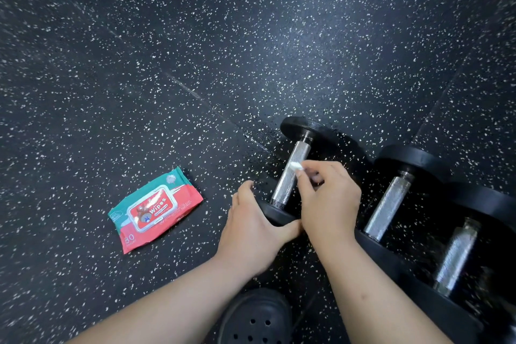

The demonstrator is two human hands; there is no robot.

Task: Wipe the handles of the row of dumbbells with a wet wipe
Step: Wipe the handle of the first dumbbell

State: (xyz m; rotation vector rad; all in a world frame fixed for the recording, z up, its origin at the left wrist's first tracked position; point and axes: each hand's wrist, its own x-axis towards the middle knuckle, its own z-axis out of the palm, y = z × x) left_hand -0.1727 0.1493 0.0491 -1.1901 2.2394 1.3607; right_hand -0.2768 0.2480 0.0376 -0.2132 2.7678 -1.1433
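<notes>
Pinching wet wipe (296, 166) against dumbbell handle (301, 151), right hand (328, 200); left hand (251, 222) gripping its near plate (277, 215)

Dark rubber floor (195, 36) with white speckles, faint tile seams, soft sheen toward upper right.

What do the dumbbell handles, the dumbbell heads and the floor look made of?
Dumbbell handles: bright metal, likely steel, with knurled crosshatch texture and glints. Dumbbell heads: matte black, probably rubber-coated; no shine. Floor: dark rubber-like matting, white speckles, visible tile seams.
</notes>
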